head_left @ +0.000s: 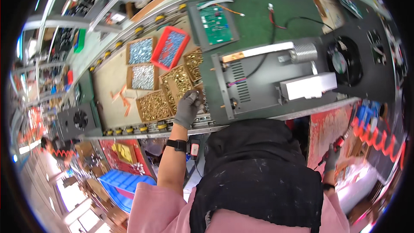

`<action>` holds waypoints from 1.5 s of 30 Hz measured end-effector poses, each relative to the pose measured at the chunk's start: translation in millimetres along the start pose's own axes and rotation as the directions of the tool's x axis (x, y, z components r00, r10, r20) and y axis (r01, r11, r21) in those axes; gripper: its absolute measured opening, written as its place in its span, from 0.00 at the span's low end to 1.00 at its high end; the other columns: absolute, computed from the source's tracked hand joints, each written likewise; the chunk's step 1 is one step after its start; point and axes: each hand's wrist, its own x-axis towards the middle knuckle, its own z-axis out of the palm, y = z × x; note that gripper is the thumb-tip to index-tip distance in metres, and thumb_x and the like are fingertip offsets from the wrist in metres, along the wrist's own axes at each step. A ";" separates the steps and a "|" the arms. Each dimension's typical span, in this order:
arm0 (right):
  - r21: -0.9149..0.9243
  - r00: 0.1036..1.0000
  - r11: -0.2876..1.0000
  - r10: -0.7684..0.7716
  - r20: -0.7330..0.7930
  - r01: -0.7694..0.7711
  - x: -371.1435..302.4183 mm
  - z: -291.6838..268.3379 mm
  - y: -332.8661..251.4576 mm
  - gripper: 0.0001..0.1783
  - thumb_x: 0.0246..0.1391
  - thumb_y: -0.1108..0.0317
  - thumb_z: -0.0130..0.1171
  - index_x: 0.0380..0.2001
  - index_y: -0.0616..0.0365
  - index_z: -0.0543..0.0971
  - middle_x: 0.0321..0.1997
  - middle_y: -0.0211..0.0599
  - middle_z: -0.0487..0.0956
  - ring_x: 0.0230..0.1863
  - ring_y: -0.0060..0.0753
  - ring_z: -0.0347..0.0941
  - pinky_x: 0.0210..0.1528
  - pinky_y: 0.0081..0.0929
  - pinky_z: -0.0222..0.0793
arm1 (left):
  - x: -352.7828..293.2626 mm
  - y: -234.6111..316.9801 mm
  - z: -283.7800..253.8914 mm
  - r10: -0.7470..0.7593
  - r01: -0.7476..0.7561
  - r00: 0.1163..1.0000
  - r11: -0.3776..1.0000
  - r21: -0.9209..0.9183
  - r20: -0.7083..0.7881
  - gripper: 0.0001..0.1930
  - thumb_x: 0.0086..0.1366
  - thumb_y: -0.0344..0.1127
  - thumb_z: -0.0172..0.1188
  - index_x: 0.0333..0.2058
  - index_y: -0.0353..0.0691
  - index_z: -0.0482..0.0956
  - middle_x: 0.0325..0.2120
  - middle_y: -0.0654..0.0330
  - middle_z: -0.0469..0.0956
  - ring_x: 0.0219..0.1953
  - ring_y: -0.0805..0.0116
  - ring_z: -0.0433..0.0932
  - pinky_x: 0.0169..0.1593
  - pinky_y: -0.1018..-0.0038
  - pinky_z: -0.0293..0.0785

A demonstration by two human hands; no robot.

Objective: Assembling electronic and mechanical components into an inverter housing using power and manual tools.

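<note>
My left hand (187, 108), in a grey glove, is over the near edge of the small-parts boxes with its fingers curled closed. Whatever it may pinch is too small to make out. Beside it are a cardboard box of brass-coloured screws (154, 107) and another box of brass-coloured parts (177, 80). Low at the right, my gloved right hand (331, 160) grips a red and black power screwdriver (340, 142), its bit pointing down and left. A dark metal chassis (263, 82) lies right of my left hand, carrying a fan (343, 62), a silver coil (304, 53) and a white box-shaped part (308, 87).
A red bin of screws (171, 47) and boxes of silver screws (141, 51) stand farther left. Behind the chassis lies a green circuit board (214, 25) on a dark plate. A red coiled hose (379, 140) hangs at the right. A blue crate (125, 183) stands at lower left.
</note>
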 end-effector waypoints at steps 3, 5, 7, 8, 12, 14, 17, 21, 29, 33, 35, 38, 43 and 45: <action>0.167 0.974 0.968 -0.205 0.098 0.187 -36.1 25.3 -89.0 0.19 0.52 0.63 0.58 0.44 0.56 0.68 0.22 0.30 0.70 0.16 0.21 0.65 0.17 0.18 0.61 | -28.1 25.9 25.5 0.075 0.045 0.964 0.899 -0.435 0.254 0.06 0.61 0.31 0.55 0.38 0.42 0.72 0.32 0.59 0.73 0.32 0.69 0.74 0.39 0.66 0.78; 0.228 0.891 0.924 -0.363 0.272 0.307 -60.9 49.9 -166.7 0.28 0.50 0.57 0.60 0.50 0.59 0.66 0.26 0.33 0.71 0.21 0.23 0.68 0.20 0.19 0.64 | -32.0 27.8 33.4 0.119 0.023 0.955 0.883 -0.468 0.273 0.06 0.61 0.29 0.55 0.38 0.42 0.72 0.32 0.59 0.73 0.32 0.69 0.74 0.39 0.66 0.79; 0.301 0.781 0.896 -0.435 0.449 0.327 -74.4 69.2 -225.7 0.34 0.47 0.52 0.62 0.53 0.60 0.65 0.34 0.34 0.71 0.29 0.25 0.71 0.24 0.20 0.67 | -31.2 30.3 43.8 0.150 0.027 0.941 0.861 -0.507 0.304 0.06 0.61 0.26 0.54 0.37 0.40 0.72 0.33 0.58 0.74 0.33 0.68 0.75 0.40 0.67 0.79; 0.339 0.732 0.857 -0.510 0.451 0.389 -81.2 85.5 -249.2 0.36 0.45 0.51 0.63 0.53 0.59 0.65 0.38 0.35 0.71 0.33 0.26 0.71 0.26 0.21 0.68 | -30.6 31.9 49.6 0.158 0.024 0.940 0.853 -0.521 0.303 0.06 0.61 0.26 0.54 0.37 0.40 0.72 0.33 0.58 0.74 0.33 0.68 0.75 0.40 0.67 0.79; 0.582 0.467 0.709 -0.703 0.537 0.398 -106.1 180.4 -323.9 0.35 0.38 0.52 0.68 0.46 0.55 0.65 0.42 0.36 0.65 0.37 0.31 0.66 0.38 0.27 0.67 | -26.8 32.3 66.3 0.134 0.024 0.947 0.877 -0.480 0.292 0.06 0.61 0.28 0.56 0.37 0.39 0.74 0.31 0.60 0.74 0.33 0.68 0.75 0.39 0.69 0.79; 0.672 0.231 0.652 -0.756 0.612 0.353 -104.9 226.5 -352.6 0.31 0.37 0.54 0.67 0.40 0.54 0.64 0.39 0.35 0.64 0.36 0.30 0.63 0.39 0.30 0.67 | -25.4 30.4 75.5 0.108 0.037 0.954 0.884 -0.467 0.281 0.05 0.60 0.27 0.56 0.36 0.38 0.74 0.31 0.60 0.73 0.33 0.68 0.75 0.40 0.68 0.79; 0.648 0.166 0.646 -0.748 0.642 0.403 -124.4 289.0 -376.6 0.26 0.37 0.58 0.65 0.36 0.56 0.65 0.37 0.36 0.64 0.36 0.32 0.63 0.39 0.32 0.67 | -23.6 29.4 96.7 0.095 0.008 0.962 0.928 -0.373 0.257 0.09 0.60 0.26 0.55 0.40 0.35 0.73 0.30 0.61 0.72 0.34 0.68 0.75 0.41 0.71 0.77; 0.594 0.053 0.627 -0.709 0.703 0.504 -127.9 343.4 -382.8 0.25 0.39 0.58 0.63 0.39 0.58 0.68 0.42 0.46 0.70 0.44 0.39 0.69 0.47 0.36 0.67 | -31.8 51.2 145.9 0.014 0.035 0.966 0.982 -0.183 0.259 0.15 0.60 0.24 0.50 0.47 0.32 0.70 0.33 0.62 0.71 0.35 0.73 0.73 0.43 0.73 0.77; 0.713 -0.132 0.632 -0.713 0.688 0.303 -119.3 398.0 -370.9 0.18 0.41 0.79 0.56 0.39 0.63 0.69 0.40 0.47 0.73 0.41 0.36 0.74 0.37 0.27 0.75 | 20.0 32.6 184.7 -0.096 0.144 0.970 0.968 -0.207 0.225 0.12 0.61 0.26 0.53 0.43 0.30 0.71 0.31 0.60 0.73 0.32 0.73 0.74 0.40 0.74 0.79; 0.725 -0.163 0.599 -0.722 0.673 0.339 -115.7 405.9 -366.7 0.18 0.39 0.83 0.53 0.38 0.63 0.69 0.40 0.47 0.73 0.40 0.35 0.73 0.38 0.28 0.74 | 38.5 28.2 193.2 -0.055 0.129 0.983 0.880 -0.457 0.172 0.12 0.61 0.26 0.53 0.43 0.29 0.71 0.34 0.56 0.75 0.33 0.69 0.76 0.38 0.73 0.80; 0.705 -0.180 0.576 -0.708 0.683 0.414 -117.5 403.8 -368.8 0.18 0.37 0.85 0.51 0.37 0.63 0.69 0.39 0.44 0.73 0.40 0.34 0.73 0.41 0.29 0.74 | 37.4 27.7 196.1 -0.016 0.102 0.985 0.856 -0.507 0.171 0.13 0.62 0.27 0.51 0.44 0.29 0.70 0.36 0.55 0.75 0.35 0.68 0.76 0.39 0.72 0.80; 0.728 -0.239 0.545 -0.707 0.666 0.415 -118.5 407.0 -364.5 0.17 0.37 0.85 0.51 0.36 0.62 0.69 0.38 0.42 0.73 0.40 0.35 0.73 0.42 0.30 0.73 | 28.5 31.8 192.4 0.053 0.089 0.980 0.751 -0.654 0.193 0.14 0.62 0.26 0.46 0.47 0.28 0.67 0.41 0.52 0.74 0.41 0.64 0.77 0.43 0.69 0.79; 0.682 -0.201 0.547 -0.689 0.696 0.486 -127.1 401.4 -364.2 0.17 0.37 0.85 0.53 0.35 0.62 0.70 0.37 0.41 0.72 0.39 0.37 0.73 0.41 0.29 0.73 | 29.4 30.3 187.1 0.049 0.156 0.965 0.689 -0.708 0.259 0.14 0.59 0.20 0.44 0.44 0.25 0.67 0.38 0.49 0.72 0.38 0.59 0.77 0.41 0.65 0.82; 0.689 -0.207 0.521 -0.702 0.682 0.503 -128.9 402.1 -363.0 0.17 0.36 0.84 0.53 0.35 0.62 0.70 0.36 0.40 0.71 0.38 0.37 0.73 0.40 0.29 0.73 | 33.2 27.5 185.3 0.062 0.143 0.963 0.704 -0.695 0.261 0.14 0.59 0.20 0.44 0.44 0.24 0.67 0.38 0.49 0.72 0.37 0.59 0.77 0.41 0.65 0.82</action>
